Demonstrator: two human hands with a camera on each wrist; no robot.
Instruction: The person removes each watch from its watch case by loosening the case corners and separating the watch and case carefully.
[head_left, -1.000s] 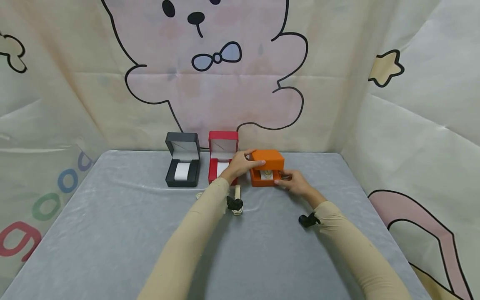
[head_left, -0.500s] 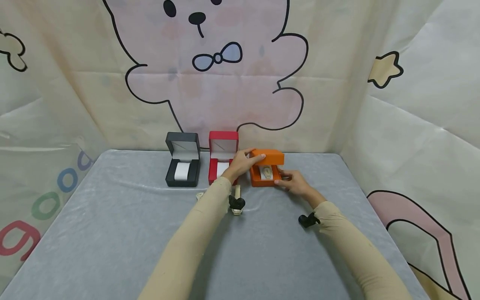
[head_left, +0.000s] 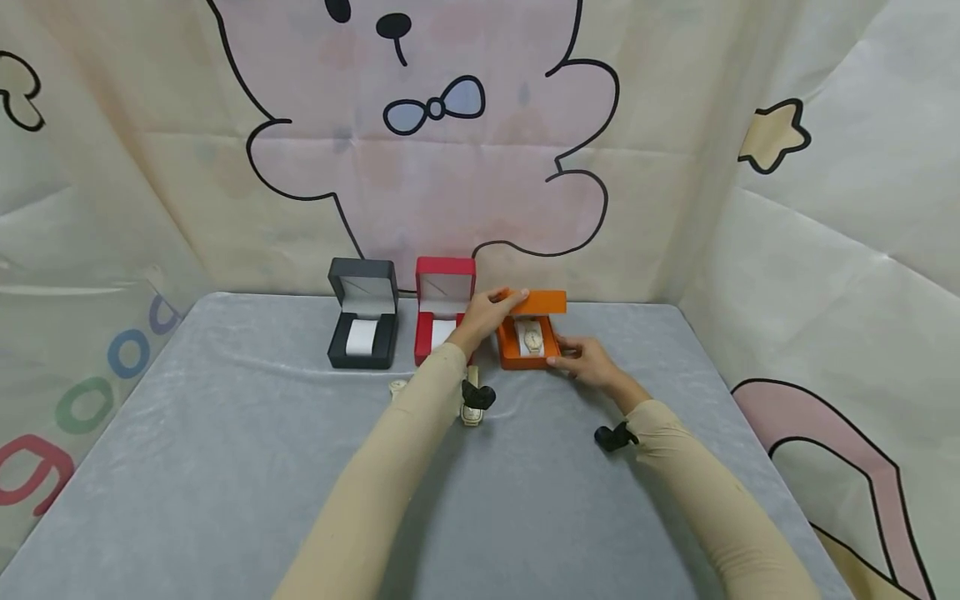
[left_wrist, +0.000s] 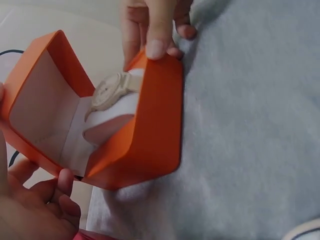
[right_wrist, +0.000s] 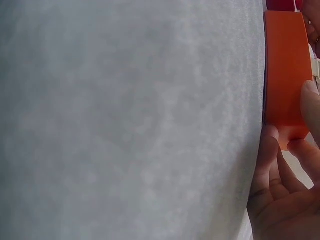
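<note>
An orange watch box (head_left: pixel 522 364) stands at the table's back, its lid (head_left: pixel 547 302) raised. Inside, a pale wristwatch (left_wrist: pixel 106 94) sits round a white cushion. My left hand (head_left: pixel 483 318) holds the lid by its left side, with fingertips along the edge in the left wrist view. At the base's right front corner my right hand (head_left: pixel 588 364) grips, thumb on the front wall and fingers on the side (right_wrist: pixel 290 200). Partly behind my left forearm, a wristwatch (head_left: pixel 472 415) lies on the table. Another watch (head_left: pixel 397 387) shows only in part beside the sleeve.
Left of the orange box stands a red watch box (head_left: pixel 446 267) with its lid up, partly covered by my left hand. Farther left is a dark grey watch box (head_left: pixel 363 271), also with its lid up; its white cushion shows. Grey cloth (head_left: pixel 525 500) covers the table.
My left hand has tilted the orange lid farther up and back, so more of the watch inside shows. My right hand keeps its hold on the base. The head view has shifted slightly.
</note>
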